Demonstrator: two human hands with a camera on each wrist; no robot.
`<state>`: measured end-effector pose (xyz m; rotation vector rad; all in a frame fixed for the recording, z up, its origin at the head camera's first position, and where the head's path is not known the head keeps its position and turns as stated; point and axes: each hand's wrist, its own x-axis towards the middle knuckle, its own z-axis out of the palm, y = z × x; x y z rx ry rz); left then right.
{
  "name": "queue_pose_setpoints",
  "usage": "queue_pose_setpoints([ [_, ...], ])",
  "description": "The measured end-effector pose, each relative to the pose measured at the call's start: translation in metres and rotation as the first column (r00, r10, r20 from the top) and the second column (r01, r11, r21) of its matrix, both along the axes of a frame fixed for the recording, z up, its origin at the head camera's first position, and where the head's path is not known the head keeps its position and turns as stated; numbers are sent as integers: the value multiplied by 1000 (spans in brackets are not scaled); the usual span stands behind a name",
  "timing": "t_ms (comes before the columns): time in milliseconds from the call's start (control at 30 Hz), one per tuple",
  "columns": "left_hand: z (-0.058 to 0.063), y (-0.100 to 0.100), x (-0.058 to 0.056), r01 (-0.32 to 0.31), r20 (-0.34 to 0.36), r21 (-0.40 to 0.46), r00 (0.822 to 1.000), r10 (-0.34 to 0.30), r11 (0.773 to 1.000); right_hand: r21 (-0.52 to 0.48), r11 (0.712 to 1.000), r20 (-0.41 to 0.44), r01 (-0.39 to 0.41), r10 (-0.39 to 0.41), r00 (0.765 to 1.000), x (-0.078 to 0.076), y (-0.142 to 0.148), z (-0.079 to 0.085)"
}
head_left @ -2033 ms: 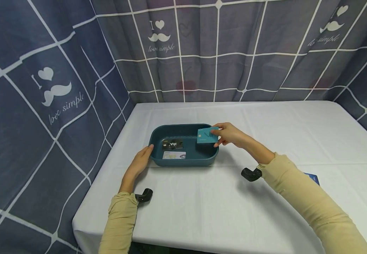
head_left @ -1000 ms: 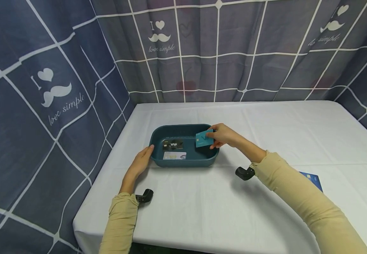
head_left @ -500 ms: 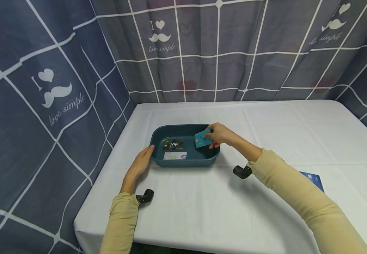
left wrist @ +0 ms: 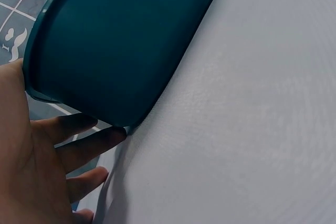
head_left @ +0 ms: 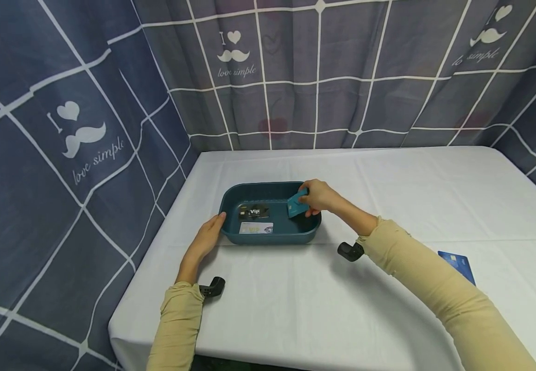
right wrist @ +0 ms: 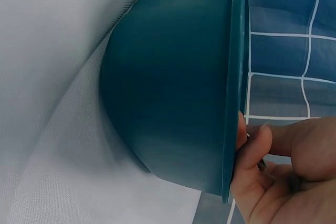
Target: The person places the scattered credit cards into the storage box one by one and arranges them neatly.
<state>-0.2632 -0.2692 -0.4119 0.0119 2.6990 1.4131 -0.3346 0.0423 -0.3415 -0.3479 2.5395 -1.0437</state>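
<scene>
Your R hand (head_left: 321, 197) pinches the teal card (head_left: 297, 205) btwn thumb & fingers, over the R end of the teal bin (head_left: 270, 239). The card lies just L of those fingertips, tilted, its lower edge dipping into the bin; can't tell whether that edge touches the floor. It's foreshortened, so its long axis is hard to read. R hand is clearly the nearer one; L hand (head_left: 208, 233) is across the bin, well apart from this card.

Your L hand holds the bin's near L corner, thumb at the rim, other fingers spread loosely along & under the outer wall, per the L wrist view. The bin sits btwn your hands, long axis running roughly from one to the other. R wrist view has your R fingers right at the rim, but the card itself isn't clear there.

Inside, just R of your L hand, the white VIP card (head_left: 256, 228) lies flat, w/ the black Vip card (head_left: 247, 211) just beyond it; both run lengthwise w/ the bin.

Outside, the blue chip card (head_left: 457, 265) lies on the white tablecloth (head_left: 268, 309), R of your R hand & nearer you, partly hidden by your R sleeve (head_left: 434, 282).
</scene>
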Motion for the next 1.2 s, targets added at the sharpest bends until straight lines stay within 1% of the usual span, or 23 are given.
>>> queue_pose_setpoints([
  [367, 0, 0, 0, 8, -6, -4, 1000, -8, 1000, 6, 1000, -47, 15, -14, 999, 0, -2, -3],
  [600, 0, 0, -1, 10, -8, 1, 1000, -10, 1000, 18, 1000, -58, 13, -12, 998, 1, -2, -3],
  [767, -1, 0, -1, 4, -1, 1, 1000, -4, 1000, 58, 998, -53, -17, 21, 998, 3, -3, -2],
  [933, -2, 0, 0, -3, 2, -2, 1000, 3, 1000, 126, 991, -76, -47, 57, 996, 6, -5, -2],
  [1000, -2, 0, 0, -4, 0, -4, 1000, 4, 1000, 157, 987, -95, -44, 59, 994, 6, -7, -2],
  [1200, -2, 0, 1, -2, -4, -5, 1000, 2, 1000, 209, 978, -147, -16, 48, 988, 8, -15, -5],
])
